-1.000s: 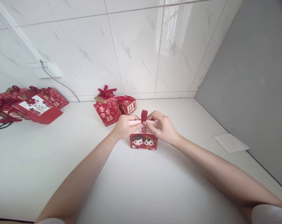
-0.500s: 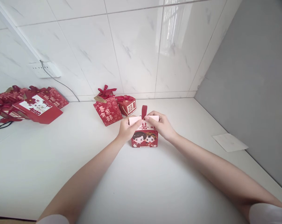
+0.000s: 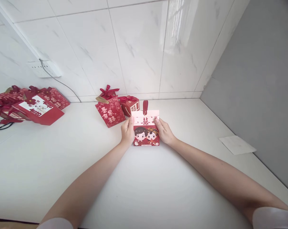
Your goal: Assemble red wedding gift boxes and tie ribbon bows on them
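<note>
A small red gift box (image 3: 146, 131) with two cartoon figures on its front and a red ribbon loop on top stands on the white counter (image 3: 144, 184). My left hand (image 3: 127, 131) presses against the box's left side with fingers curled round it. On the opposite side my right hand (image 3: 164, 132) grips the box's right side. The box's pale top flap stands upright between my thumbs.
Two red gift boxes with bows (image 3: 131, 105) and a red paper bag (image 3: 110, 113) sit just behind, near the tiled wall. A pile of red bags (image 3: 31, 106) lies at far left under a wall socket (image 3: 45, 68). A white paper sheet (image 3: 236, 144) lies right, by the grey wall.
My hands have slid from the top flap down to the box's sides. The box now sits a bit farther away with its flap raised upright.
</note>
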A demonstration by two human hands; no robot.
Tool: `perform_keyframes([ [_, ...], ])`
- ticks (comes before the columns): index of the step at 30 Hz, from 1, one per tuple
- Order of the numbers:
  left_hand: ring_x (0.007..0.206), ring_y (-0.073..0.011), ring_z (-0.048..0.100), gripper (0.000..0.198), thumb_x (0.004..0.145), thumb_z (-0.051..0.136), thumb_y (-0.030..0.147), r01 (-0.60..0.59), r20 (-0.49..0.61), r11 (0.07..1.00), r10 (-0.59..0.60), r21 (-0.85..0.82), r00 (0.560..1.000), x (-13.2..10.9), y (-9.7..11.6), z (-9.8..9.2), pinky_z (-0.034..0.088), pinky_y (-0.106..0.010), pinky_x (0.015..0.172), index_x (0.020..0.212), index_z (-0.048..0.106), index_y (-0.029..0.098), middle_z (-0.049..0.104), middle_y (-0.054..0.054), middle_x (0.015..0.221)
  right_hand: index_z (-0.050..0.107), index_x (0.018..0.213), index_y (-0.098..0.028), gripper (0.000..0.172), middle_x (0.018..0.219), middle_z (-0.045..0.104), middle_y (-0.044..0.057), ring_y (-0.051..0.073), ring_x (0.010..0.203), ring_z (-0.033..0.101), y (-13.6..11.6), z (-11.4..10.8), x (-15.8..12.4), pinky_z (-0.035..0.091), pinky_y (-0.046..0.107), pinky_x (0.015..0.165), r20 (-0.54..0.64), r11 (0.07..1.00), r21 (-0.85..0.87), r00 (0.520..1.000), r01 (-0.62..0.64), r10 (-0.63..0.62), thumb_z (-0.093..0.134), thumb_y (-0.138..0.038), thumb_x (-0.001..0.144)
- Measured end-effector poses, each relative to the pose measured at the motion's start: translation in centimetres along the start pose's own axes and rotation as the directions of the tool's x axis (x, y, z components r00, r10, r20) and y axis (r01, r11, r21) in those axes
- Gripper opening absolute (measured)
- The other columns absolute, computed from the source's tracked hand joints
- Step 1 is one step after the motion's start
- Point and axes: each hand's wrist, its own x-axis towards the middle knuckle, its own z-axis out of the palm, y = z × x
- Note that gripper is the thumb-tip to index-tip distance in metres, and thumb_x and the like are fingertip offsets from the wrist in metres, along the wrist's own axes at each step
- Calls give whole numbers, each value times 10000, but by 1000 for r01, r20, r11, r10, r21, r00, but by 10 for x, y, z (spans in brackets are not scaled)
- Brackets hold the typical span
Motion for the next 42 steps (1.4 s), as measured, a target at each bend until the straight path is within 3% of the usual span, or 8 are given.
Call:
perform_keyframes([
  [3,768,-213,665,522,879,465,604,112,102,990,-103,-86,989,1,-7,-3,518,-302,688,872,684,131,718,-79,832,600,1187,-215,524,1126,697,52,257,979,659,2,-1,0,523,367,844,5,1000,-27,1000,-5,5,338,-601,948],
  [6,829,-244,686,585,850,480,640,229,294,969,-195,-87,936,4,-14,-11,534,-347,769,959,696,107,738,-110,927,504,1309,-251,508,1242,647,41,251,1051,636,7,-6,2,509,382,907,57,1000,-25,998,-18,19,361,-582,950],
  [8,896,-257,685,579,839,510,631,240,354,970,-209,-47,912,6,-18,-16,528,-359,829,997,692,105,736,-116,992,416,1383,-271,537,1305,609,37,249,1102,617,11,-13,5,490,395,952,135,999,-26,991,-22,25,393,-576,942],
  [13,997,-273,666,578,872,453,623,139,326,989,-147,48,934,8,-20,-20,518,-356,851,1007,692,114,724,-114,1062,456,1363,-291,514,1293,622,31,259,1141,601,18,-30,11,441,432,1005,297,986,-162,952,-25,73,363,-582,950],
  [19,987,-270,666,582,883,431,619,93,298,990,-121,107,947,8,-20,-19,513,-351,840,1003,695,115,728,-107,1050,571,1236,-272,492,1177,685,31,261,1056,637,15,-33,11,466,412,925,247,969,-248,968,8,55,303,-584,965],
  [28,982,-266,667,583,881,433,622,107,305,989,-133,101,943,9,-24,-18,509,-344,839,1002,698,117,729,-103,1045,607,1117,-216,495,1069,715,53,246,927,663,19,-33,12,485,347,801,219,943,-324,976,77,-5,311,-581,960],
  [42,985,-276,666,599,861,444,647,136,294,985,-163,110,942,9,-23,-18,512,-360,853,989,710,125,737,-98,1019,620,1108,-235,499,1074,711,42,260,970,653,19,-33,11,484,370,846,201,942,-331,980,61,7,310,-593,954],
])
